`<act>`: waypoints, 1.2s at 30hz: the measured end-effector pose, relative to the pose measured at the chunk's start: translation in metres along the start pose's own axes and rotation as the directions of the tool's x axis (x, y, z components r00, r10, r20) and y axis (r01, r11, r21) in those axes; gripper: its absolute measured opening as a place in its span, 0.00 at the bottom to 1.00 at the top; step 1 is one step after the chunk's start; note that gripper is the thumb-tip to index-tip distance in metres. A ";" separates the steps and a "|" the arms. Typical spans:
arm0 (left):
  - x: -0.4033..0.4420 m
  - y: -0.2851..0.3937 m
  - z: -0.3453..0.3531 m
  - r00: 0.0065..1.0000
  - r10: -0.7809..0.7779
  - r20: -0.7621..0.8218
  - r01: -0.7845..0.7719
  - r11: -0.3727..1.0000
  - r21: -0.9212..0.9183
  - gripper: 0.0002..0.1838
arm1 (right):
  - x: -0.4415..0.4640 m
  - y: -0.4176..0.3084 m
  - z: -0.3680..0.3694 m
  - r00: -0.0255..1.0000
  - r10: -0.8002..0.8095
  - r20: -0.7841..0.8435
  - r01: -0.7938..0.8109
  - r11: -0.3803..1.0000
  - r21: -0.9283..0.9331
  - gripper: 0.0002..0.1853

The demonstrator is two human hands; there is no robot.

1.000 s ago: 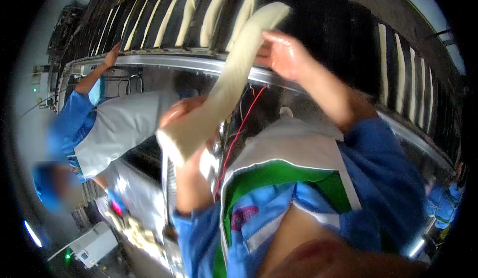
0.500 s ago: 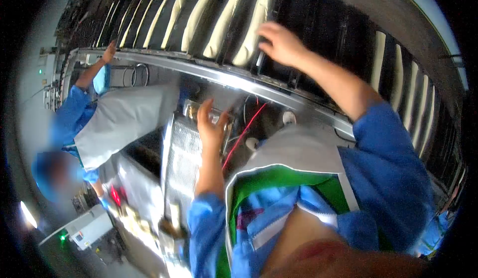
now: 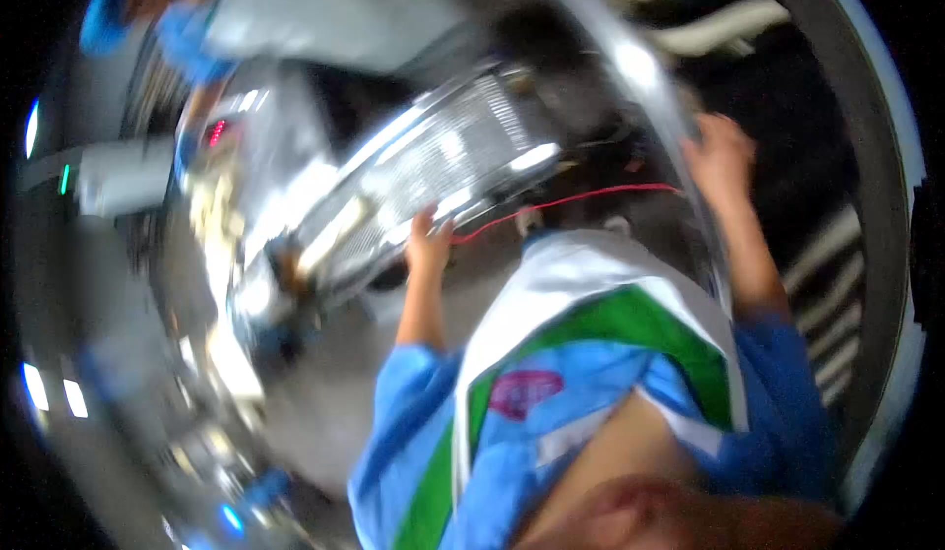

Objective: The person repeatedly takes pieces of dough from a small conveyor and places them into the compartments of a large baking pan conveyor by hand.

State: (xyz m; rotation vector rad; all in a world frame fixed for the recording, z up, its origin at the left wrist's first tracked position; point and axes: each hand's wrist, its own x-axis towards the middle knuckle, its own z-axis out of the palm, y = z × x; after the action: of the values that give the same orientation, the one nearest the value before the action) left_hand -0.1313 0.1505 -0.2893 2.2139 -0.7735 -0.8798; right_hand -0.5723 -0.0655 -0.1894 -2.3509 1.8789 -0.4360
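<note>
My left hand (image 3: pixel 428 245) is held out in front of my apron, beside the near end of a perforated metal conveyor (image 3: pixel 438 151). Its thumb and fingers are apart and nothing shows in them. My right hand (image 3: pixel 724 161) is over the metal rail (image 3: pixel 635 58) at the edge of the dark trays (image 3: pixel 797 107). Blur softens its fingers, which look spread with nothing between them; whether they touch the rail I cannot tell. Long pale strips, like dough (image 3: pixel 724 26), lie in the trays beyond that hand.
Another person in blue with a grey apron (image 3: pixel 335 8) stands at the upper left. Pale pieces (image 3: pixel 217 215) lie in a heap on the left, near a box-shaped machine (image 3: pixel 133 176). A red cord (image 3: pixel 591 194) runs near the floor. More pale strips (image 3: pixel 837 304) are at the right.
My view has swung left, towards the conveyor, and is blurred. My right hand has left the spot beside the pale strip and is now near the rail. My left hand stays raised and open.
</note>
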 end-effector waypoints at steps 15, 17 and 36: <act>0.031 -0.031 -0.148 0.828 0.373 -0.418 -0.094 0.829 0.552 0.25 | 0.117 -0.001 0.057 0.996 0.047 0.074 -0.019 0.940 -0.342 0.35; 0.049 -0.017 -0.142 0.814 0.478 -0.330 -0.213 0.774 0.596 0.26 | 0.135 -0.003 0.058 0.995 0.049 0.083 -0.015 0.931 -0.365 0.35; 0.029 0.202 -0.109 0.950 0.312 0.008 -0.307 0.929 0.206 0.24 | 0.141 -0.059 0.027 0.973 0.176 0.152 -0.162 0.981 -0.103 0.31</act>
State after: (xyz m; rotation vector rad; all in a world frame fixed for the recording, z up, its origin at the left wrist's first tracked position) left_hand -0.0899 0.0386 -0.0915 2.1872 -1.2096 -0.6383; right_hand -0.4815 -0.1903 -0.1780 -2.1788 2.0387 -0.1439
